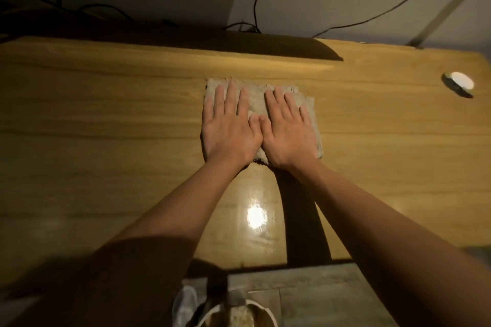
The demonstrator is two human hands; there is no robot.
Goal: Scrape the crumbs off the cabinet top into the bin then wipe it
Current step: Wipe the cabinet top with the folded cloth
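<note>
Nearest the camera, at the bottom edge of the head view, a round bin (236, 313) is seen on the floor just below the near edge of the cabinet top (106, 119), with pale scraps showing inside it, though what they are cannot be told in this light. A white bag or liner (186, 300) hangs at its left rim.

Farther up, a folded grey cloth (257, 103) is laid flat on the middle of the wooden top. It is pressed down by both hands side by side: the left hand (231, 125) covers its left half and the right hand (287, 127) its right half. The fingers (231, 95) of each are held straight and slightly spread, flat on the cloth, with the two thumbs touching in the middle; nothing is pinched or gripped.

No crumbs can be made out on the surface (the lighting is dim and a bright glare patch sits near the front edge), so the scraping is judged done and the wiping under way.

A small white round object (459, 82) lies well apart, near the far right corner. Black cables (255, 5) hang behind the top.

Since the cloth is only pressed, not held, it could bunch or slip from under the palms on a fast stroke, and streaks would be left. A wide sweep to the right could knock the round object off the corner.
</note>
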